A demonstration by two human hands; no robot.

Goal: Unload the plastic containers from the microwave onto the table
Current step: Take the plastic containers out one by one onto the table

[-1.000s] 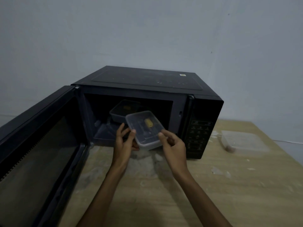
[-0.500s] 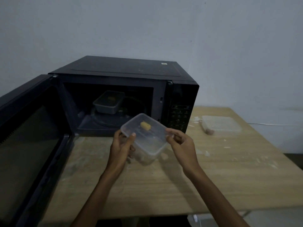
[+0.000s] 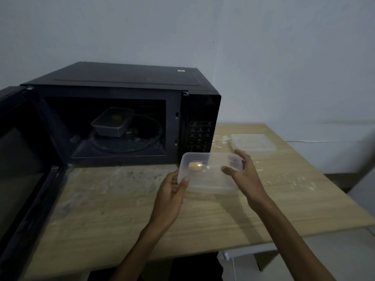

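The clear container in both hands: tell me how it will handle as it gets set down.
The clear container probably weighs little: it looks thin-walled and holds only one small yellow piece. That piece sits loose, so it may slide if the box tilts. The left hand and right hand grip opposite ends, likely because thin plastic flexes.

Microwave door [image 3: 24, 169] cut off at left edge.

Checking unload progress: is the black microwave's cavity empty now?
No, a lidded plastic container sits on the glass turntable inside the black microwave.
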